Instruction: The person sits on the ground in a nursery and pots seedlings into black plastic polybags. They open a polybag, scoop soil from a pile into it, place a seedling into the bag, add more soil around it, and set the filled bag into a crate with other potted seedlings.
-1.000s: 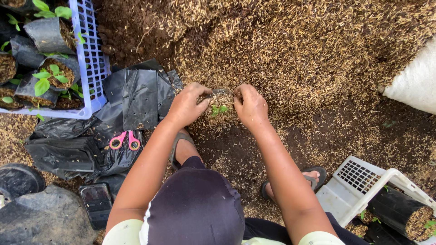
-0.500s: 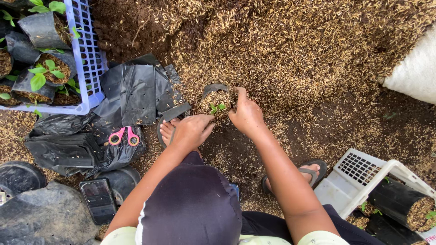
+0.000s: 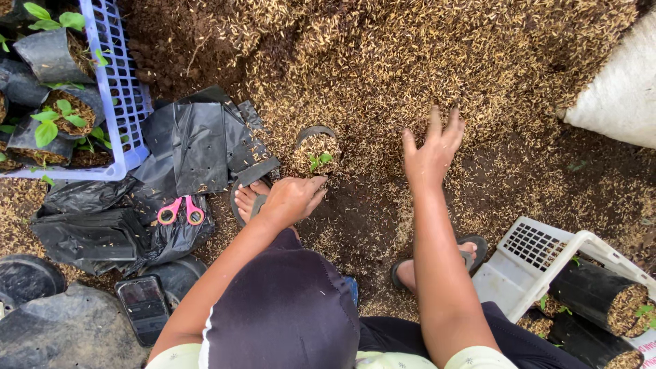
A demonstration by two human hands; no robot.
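1. The person squats over a ground covered in rice-husk mix (image 3: 424, 61), so the filling material lies within arm's reach on all sides.
2. The left hand (image 3: 292, 199) rests loosely curled, empty, just beside the small black planting bag (image 3: 313, 152); its fingers are close to the bag's near rim but I cannot tell whether they touch it.
3. The right hand (image 3: 430, 154) is spread flat, fingers apart, palm down on the husk to the right of the bag, holding nothing.
4. The planting bag stands upright on the ground in front of the person's left foot (image 3: 247, 199), between the two hands. It is filled near to its rim with husk mix, and a small green seedling sits in the middle of it.
5. A stack of flat, empty black plastic bags (image 3: 198, 143) lies just left of the planting bag, near the left hand.
6. Pink-handled scissors (image 3: 180, 210) lie on crumpled black plastic nearby, and a dark phone (image 3: 143, 307) lies lower down.
7. The blue crate (image 3: 116, 82) at upper left holds several filled black bags, each with a leafy seedling, standing upright and packed together.
8. The white crate (image 3: 547, 253) at lower right lies tipped, with filled black bags beside it on their sides.
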